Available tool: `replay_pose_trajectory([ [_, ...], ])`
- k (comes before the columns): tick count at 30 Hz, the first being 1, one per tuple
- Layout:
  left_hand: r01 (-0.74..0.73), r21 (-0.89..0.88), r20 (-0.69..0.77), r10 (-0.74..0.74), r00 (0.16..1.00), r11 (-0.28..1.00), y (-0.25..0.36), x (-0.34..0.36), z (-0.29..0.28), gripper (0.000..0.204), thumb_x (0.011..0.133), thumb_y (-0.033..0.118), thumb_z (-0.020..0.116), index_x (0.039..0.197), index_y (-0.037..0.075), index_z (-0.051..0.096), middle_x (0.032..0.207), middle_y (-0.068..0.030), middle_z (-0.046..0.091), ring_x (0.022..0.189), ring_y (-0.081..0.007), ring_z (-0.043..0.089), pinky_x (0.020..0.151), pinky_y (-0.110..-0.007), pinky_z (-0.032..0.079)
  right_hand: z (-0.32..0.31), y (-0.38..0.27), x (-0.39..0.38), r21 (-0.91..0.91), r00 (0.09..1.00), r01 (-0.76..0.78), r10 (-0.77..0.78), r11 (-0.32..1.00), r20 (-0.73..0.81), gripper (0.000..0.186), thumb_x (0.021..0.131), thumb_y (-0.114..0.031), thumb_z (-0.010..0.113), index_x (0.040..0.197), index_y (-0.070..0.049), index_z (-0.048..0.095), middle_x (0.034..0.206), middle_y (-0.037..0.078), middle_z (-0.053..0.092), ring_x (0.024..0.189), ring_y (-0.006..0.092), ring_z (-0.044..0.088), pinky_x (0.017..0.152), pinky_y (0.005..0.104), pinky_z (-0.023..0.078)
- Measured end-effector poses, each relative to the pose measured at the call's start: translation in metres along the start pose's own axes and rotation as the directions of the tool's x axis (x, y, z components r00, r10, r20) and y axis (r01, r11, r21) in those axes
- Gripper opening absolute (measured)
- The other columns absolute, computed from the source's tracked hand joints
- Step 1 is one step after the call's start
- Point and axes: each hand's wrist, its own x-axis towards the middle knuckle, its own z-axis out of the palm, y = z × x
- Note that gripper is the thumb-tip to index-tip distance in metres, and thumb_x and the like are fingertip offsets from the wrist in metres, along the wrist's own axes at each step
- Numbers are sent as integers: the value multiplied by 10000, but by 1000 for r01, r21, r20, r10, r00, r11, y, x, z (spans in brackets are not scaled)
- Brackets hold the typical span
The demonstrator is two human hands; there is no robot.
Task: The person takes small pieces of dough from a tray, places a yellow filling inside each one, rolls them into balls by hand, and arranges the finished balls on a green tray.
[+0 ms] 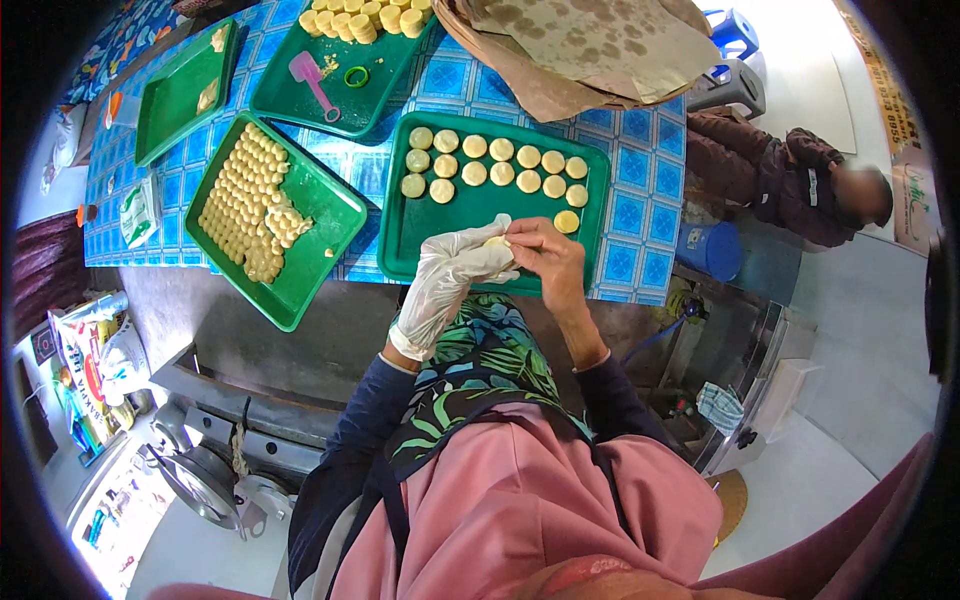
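Observation:
Over the near edge of a green tray [460, 225], my left hand [445, 270], in a white glove, has its fingers closed round a small pale dough piece [496, 242]. The bare fingertips of my right hand [555, 262] pinch at the same piece from the other side. Most of the piece is hidden by the fingers. Flat round dough pieces [528, 156] lie in rows across the tray, and a yellower round [566, 221] sits just beyond my right hand. To the left, another green tray [335, 212] holds many small dough balls [245, 190] and a loose dough lump [288, 220].
A back tray [280, 95] carries stacked yellow rounds [365, 18], a pink scoop [313, 85] and a green ring [356, 76]. Brown paper in a basket [590, 45] stands back right. A green tray [180, 105] lies far left. Someone [800, 185] sits right, beyond a blue bucket [710, 250].

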Motion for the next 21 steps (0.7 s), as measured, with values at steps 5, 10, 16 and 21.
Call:
replay_pose_trajectory([
  [5, -11, 34, -42, 12, 999, 999, 7, 1, 5, 525, 897, 93, 786, 1341, -124, 610, 1119, -131, 726, 888, -152, 714, 834, -270, 607, -2, -17, -7, -680, 782, 576, -549, 454, 295, 275, 804, -38, 687, 1070, 1, 743, 1169, 175, 664, 1072, 379, 599, 927, 483, 485],
  [10, 82, 138, 3, -83, 997, 987, 9, 3, 7, 517, 918, 124, 739, 1345, -129, 596, 1094, -110, 715, 892, -125, 690, 795, -274, 585, -5, -8, -7, -201, 960, 280, -268, 939, 86, 292, 879, -94, 636, 1124, -2, 766, 1211, 165, 675, 1088, 284, 594, 914, 386, 486],
  [16, 26, -7, 2, -26, 1000, 1000, -5, 5, -5, 498, 912, 97, 722, 1344, -114, 592, 1114, -99, 703, 937, -115, 679, 795, -257, 578, -12, 6, -6, -337, 928, 372, -337, 865, 159, 305, 905, -103, 611, 1137, -16, 787, 1217, 164, 687, 1096, 230, 571, 889, 340, 459],
  [21, -3, -110, -64, -4, 998, 994, -19, 12, -11, 430, 928, 98, 739, 1294, -100, 633, 1051, -63, 701, 868, -85, 660, 738, -226, 558, 2, 16, -14, 133, 979, 197, -203, 971, 36, 397, 1022, -222, 510, 1257, 6, 734, 1340, 169, 648, 1225, 275, 542, 1055, 389, 411],
])
